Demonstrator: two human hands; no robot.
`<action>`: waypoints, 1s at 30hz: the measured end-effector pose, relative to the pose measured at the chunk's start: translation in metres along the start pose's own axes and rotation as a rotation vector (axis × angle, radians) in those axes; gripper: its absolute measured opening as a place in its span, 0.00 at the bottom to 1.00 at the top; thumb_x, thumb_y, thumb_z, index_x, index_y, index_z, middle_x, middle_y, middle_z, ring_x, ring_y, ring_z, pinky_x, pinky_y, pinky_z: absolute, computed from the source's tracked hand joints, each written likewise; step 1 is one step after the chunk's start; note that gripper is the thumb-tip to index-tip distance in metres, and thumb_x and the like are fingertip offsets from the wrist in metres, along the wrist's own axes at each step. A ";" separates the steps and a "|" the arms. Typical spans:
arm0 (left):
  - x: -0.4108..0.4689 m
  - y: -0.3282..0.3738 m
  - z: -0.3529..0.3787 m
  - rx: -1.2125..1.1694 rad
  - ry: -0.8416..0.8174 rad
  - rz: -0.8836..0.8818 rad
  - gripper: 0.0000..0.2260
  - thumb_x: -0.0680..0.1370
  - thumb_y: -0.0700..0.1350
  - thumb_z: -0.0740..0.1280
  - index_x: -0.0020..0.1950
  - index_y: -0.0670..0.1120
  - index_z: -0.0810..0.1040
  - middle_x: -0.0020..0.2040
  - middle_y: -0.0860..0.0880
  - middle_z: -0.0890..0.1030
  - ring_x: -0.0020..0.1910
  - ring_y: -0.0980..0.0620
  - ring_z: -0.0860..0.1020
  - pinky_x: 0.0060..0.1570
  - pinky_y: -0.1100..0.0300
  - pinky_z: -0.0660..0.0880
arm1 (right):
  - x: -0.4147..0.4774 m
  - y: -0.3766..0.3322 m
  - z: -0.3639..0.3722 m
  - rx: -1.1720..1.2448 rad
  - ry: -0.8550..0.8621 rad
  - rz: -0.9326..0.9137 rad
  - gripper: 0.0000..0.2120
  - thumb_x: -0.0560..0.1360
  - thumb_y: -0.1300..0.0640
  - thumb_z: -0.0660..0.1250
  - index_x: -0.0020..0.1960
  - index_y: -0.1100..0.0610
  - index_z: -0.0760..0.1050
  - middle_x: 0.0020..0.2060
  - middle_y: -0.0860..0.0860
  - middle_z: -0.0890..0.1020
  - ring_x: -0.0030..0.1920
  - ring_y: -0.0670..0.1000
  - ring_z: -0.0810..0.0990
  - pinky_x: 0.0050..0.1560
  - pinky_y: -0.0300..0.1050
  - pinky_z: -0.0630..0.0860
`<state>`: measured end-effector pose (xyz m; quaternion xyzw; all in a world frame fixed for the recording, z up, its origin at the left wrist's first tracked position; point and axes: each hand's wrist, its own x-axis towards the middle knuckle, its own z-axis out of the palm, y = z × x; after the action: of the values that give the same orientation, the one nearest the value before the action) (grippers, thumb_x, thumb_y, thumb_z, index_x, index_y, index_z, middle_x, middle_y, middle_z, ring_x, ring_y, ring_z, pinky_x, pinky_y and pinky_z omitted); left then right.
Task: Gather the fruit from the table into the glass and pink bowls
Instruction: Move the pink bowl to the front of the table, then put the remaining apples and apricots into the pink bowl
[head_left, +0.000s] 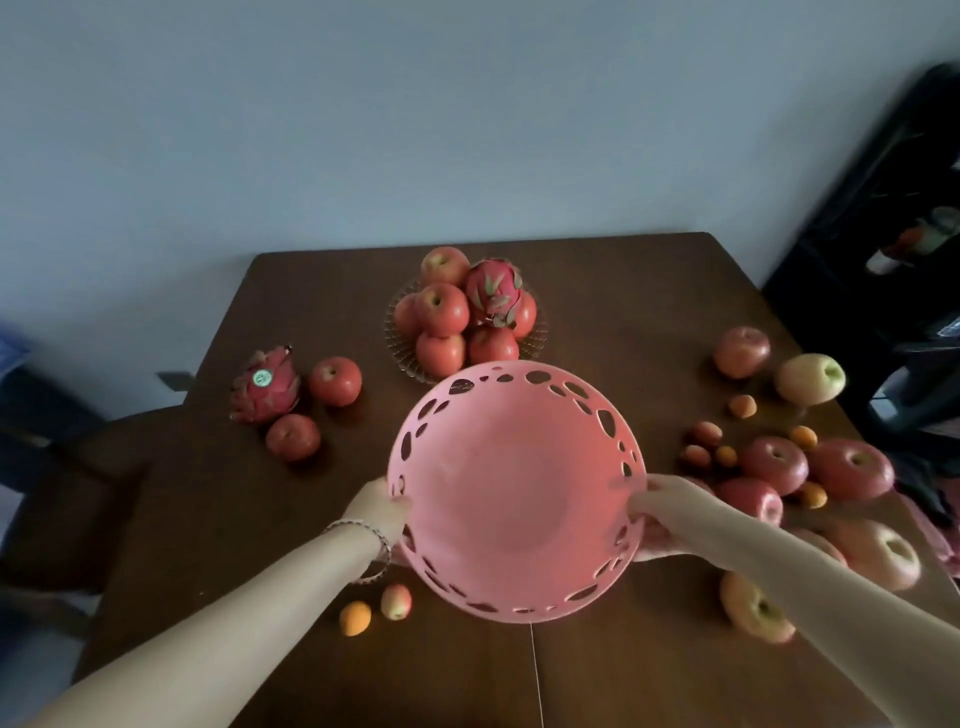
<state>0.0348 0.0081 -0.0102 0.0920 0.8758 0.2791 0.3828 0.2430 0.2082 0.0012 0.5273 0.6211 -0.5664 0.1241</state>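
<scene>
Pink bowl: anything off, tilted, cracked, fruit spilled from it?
No damage visible. The pink bowl is empty and tipped toward the camera, with the left hand and right hand gripping opposite rims. The glass bowl is heaped with apples and a dragon fruit. Loose fruit lies scattered across the table.

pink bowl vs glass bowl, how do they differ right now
The pink bowl is empty; the glass bowl is heaped with apples and a dragon fruit. The pink bowl is opaque with cut-out holes near its rim; the glass bowl is clear. The left hand and right hand hold the pink bowl; the glass bowl sits untouched. Both are round.
</scene>
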 end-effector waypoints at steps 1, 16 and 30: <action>0.003 -0.009 0.005 0.016 0.000 -0.034 0.11 0.77 0.37 0.58 0.54 0.39 0.77 0.52 0.40 0.81 0.50 0.42 0.79 0.51 0.54 0.74 | 0.003 0.000 0.005 -0.045 0.010 -0.001 0.12 0.74 0.65 0.59 0.53 0.56 0.76 0.47 0.57 0.83 0.46 0.56 0.84 0.52 0.53 0.81; -0.003 -0.041 -0.018 -0.166 -0.154 -0.096 0.13 0.80 0.50 0.58 0.60 0.45 0.71 0.49 0.46 0.79 0.38 0.48 0.82 0.44 0.52 0.79 | 0.001 -0.067 0.084 -0.344 0.357 -0.464 0.20 0.74 0.61 0.62 0.65 0.52 0.70 0.66 0.53 0.66 0.70 0.54 0.57 0.62 0.45 0.63; 0.106 -0.057 -0.143 0.499 0.135 0.250 0.20 0.78 0.47 0.60 0.70 0.55 0.62 0.71 0.49 0.62 0.62 0.46 0.73 0.57 0.52 0.76 | 0.135 -0.241 0.263 -1.074 0.085 -0.625 0.45 0.71 0.58 0.69 0.76 0.46 0.42 0.76 0.56 0.47 0.75 0.60 0.51 0.69 0.54 0.63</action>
<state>-0.1385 -0.0585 -0.0290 0.2719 0.9227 0.1057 0.2520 -0.1212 0.1056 -0.0485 0.2066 0.9486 -0.1630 0.1755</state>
